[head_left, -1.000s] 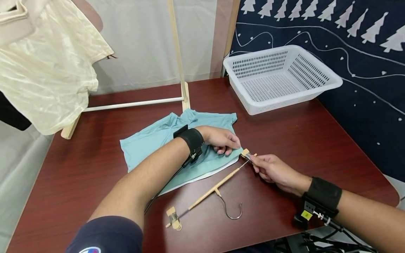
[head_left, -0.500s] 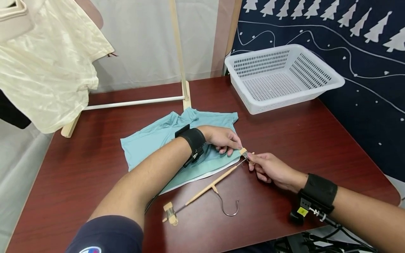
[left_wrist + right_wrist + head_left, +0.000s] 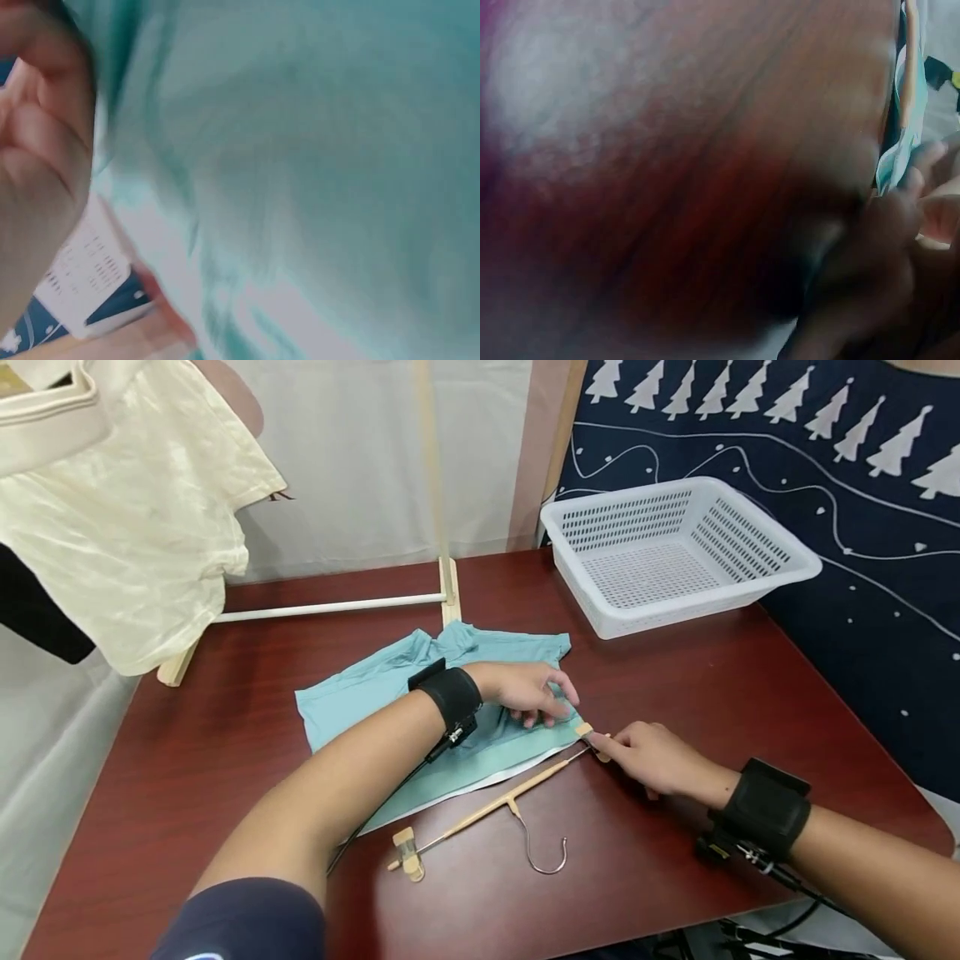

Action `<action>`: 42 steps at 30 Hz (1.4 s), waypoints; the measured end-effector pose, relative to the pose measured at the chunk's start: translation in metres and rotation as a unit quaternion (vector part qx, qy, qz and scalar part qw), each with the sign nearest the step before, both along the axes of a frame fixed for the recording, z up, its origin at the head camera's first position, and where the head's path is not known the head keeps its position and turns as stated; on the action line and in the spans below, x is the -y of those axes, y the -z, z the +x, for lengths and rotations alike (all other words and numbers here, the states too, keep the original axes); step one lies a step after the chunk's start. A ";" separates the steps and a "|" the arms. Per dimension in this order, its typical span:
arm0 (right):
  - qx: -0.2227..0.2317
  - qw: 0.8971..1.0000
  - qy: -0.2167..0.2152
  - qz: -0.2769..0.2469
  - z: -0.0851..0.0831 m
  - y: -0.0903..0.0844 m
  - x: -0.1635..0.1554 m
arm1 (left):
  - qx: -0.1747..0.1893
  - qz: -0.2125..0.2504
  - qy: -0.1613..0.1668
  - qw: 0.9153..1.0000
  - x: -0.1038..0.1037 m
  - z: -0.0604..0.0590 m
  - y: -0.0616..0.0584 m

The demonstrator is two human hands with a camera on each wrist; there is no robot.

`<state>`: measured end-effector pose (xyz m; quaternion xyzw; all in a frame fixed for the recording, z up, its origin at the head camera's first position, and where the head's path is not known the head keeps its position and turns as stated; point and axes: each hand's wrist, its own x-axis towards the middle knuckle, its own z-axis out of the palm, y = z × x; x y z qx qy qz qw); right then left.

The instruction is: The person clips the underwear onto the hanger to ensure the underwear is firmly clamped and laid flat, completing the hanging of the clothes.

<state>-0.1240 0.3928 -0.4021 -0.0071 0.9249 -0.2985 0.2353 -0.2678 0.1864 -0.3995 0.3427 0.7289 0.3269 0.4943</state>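
A folded teal garment [image 3: 390,693] lies flat on the dark red table [image 3: 225,793]. My left hand [image 3: 534,696] rests on its right corner and its fingers pinch the cloth edge there. A wooden clip hanger [image 3: 495,806] with a metal hook lies along the garment's near edge. My right hand [image 3: 647,758] pinches the hanger's right clip [image 3: 585,730], which sits at the cloth corner beside the left fingers. The hanger's left clip [image 3: 406,853] lies free on the table. The left wrist view is filled with blurred teal cloth [image 3: 315,165]; the right wrist view shows blurred table wood [image 3: 667,172].
A white perforated basket [image 3: 675,547] stands at the back right. A wooden rack's foot [image 3: 450,589] and white crossbar [image 3: 322,608] stand behind the garment. A cream shirt [image 3: 127,527] hangs at the upper left. A navy tree-print cloth [image 3: 862,568] borders the right side.
My right hand has lowered toward the table, bringing the right clip down against the cloth corner. The hanger has shifted slightly. The left hand stays on the corner.
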 end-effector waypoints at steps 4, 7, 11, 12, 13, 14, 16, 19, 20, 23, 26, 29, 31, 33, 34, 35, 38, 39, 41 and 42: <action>-0.092 0.996 -0.020 -0.007 -0.001 -0.005 0.014 | -0.087 0.054 -0.034 0.994 0.036 0.004 -0.016; -0.167 0.981 -0.073 -0.071 0.000 -0.010 0.039 | -0.150 0.076 -0.058 0.984 0.074 0.013 -0.026; -0.217 0.947 -0.199 -0.130 0.004 -0.012 0.087 | -0.240 0.047 -0.087 0.966 0.132 0.036 -0.034; -0.227 0.937 -0.231 -0.127 0.005 -0.013 0.099 | -0.264 0.028 -0.095 0.959 0.146 0.043 -0.034; -0.235 0.928 -0.261 -0.121 0.005 -0.013 0.110 | -0.286 0.009 -0.103 0.953 0.158 0.051 -0.035; -0.243 0.920 -0.288 -0.111 0.006 -0.013 0.121 | -0.304 -0.012 -0.111 0.946 0.170 0.060 -0.036; -0.261 0.902 -0.334 -0.085 0.006 -0.013 0.137 | -0.338 -0.050 -0.122 0.932 0.190 0.077 -0.036; -0.271 0.881 -0.384 -0.058 0.008 -0.010 0.158 | -0.383 -0.079 -0.121 0.912 0.215 0.102 -0.034; -0.272 0.874 -0.399 -0.052 0.008 -0.008 0.163 | -0.392 -0.083 -0.120 0.908 0.223 0.110 -0.034; -0.278 0.854 -0.439 -0.022 0.012 -0.004 0.176 | -0.414 -0.088 -0.112 0.899 0.242 0.130 -0.028; -0.296 0.834 -0.466 0.008 0.014 -0.001 0.182 | -0.425 -0.094 -0.099 0.895 0.257 0.145 -0.021; -0.322 0.815 -0.480 0.029 0.015 0.000 0.185 | -0.446 -0.091 -0.085 0.886 0.264 0.155 -0.014; -0.334 0.809 -0.482 0.036 0.016 -0.001 0.187 | -0.472 -0.082 -0.077 0.874 0.265 0.158 -0.010; -0.337 0.810 -0.479 0.037 0.016 -0.003 0.189 | -0.503 -0.070 -0.071 0.858 0.264 0.158 -0.007; -0.332 0.814 -0.475 0.035 0.015 -0.004 0.190 | -0.519 -0.066 -0.066 0.850 0.264 0.158 -0.006; -0.326 0.819 -0.471 0.033 0.015 -0.005 0.191 | -0.530 -0.063 -0.063 0.843 0.264 0.158 -0.006; -0.303 0.835 -0.457 0.031 0.015 -0.008 0.195 | -0.538 -0.060 -0.055 0.839 0.263 0.159 -0.005; -0.298 0.839 -0.454 0.032 0.016 -0.008 0.196 | -0.535 -0.060 -0.054 0.841 0.264 0.160 -0.006; -0.298 0.841 -0.449 0.040 0.016 -0.010 0.199 | -0.525 -0.059 -0.055 0.847 0.264 0.161 -0.007; -0.302 0.840 -0.448 0.046 0.016 -0.011 0.201 | -0.523 -0.058 -0.056 0.849 0.264 0.162 -0.008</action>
